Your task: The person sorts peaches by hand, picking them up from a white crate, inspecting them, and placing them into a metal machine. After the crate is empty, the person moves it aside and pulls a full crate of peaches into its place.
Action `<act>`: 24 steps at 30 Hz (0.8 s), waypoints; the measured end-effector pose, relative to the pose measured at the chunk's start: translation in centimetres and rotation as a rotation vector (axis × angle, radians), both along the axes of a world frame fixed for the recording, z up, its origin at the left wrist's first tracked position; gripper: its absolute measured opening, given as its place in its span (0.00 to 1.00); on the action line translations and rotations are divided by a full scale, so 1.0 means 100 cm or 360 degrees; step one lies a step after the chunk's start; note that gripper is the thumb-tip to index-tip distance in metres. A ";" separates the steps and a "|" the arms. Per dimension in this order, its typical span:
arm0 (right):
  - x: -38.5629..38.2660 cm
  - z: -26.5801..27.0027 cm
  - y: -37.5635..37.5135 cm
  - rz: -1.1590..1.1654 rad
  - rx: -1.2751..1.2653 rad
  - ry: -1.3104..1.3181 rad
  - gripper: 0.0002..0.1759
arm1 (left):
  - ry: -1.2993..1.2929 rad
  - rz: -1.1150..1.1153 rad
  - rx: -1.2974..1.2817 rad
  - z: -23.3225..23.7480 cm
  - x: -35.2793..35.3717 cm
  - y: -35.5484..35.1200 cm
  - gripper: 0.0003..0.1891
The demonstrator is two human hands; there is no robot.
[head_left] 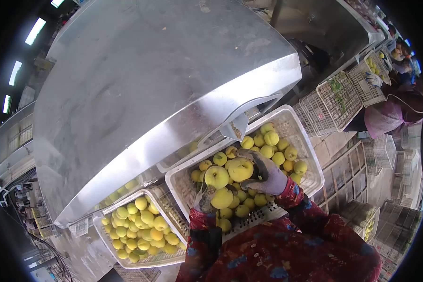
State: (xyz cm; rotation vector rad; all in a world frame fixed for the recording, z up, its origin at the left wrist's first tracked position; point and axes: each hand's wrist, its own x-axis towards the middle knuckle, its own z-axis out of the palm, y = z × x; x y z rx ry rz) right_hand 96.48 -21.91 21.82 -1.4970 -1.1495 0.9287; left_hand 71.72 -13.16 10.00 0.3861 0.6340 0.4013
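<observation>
A white plastic crate (308,155) stands at the centre, partly filled with yellow-green fruits (268,151). My right hand (269,175), in a grey glove, curls round a yellow fruit (240,169) above the crate. Lower left of it, my left hand (205,197), gloved too, is closed beside a green-yellow fruit (216,177) and another fruit (222,198) just below; its fingers are largely hidden by them. Left of this crate, a second white crate (101,233) is filled with similar fruits (138,230).
A large metal machine (141,84) with a bright edge fills the upper left, its small chute (236,128) over the central crate. Stacked empty crates (339,101) stand at the upper right, beside a person (385,115). More crates (362,218) lie at the lower right.
</observation>
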 end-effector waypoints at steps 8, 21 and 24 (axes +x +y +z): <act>-0.003 0.033 0.024 -0.0530 0.0043 -0.0508 0.48 | -0.0281 0.0044 0.0123 0.073 0.033 0.020 0.37; 0.005 0.048 0.061 -0.0208 0.0285 -0.0272 0.35 | -0.0512 -0.0061 0.0437 0.073 0.051 0.043 0.32; -0.007 0.036 0.047 -0.0049 0.0193 -0.0064 0.39 | -0.0346 -0.0073 0.0354 0.088 0.061 0.043 0.31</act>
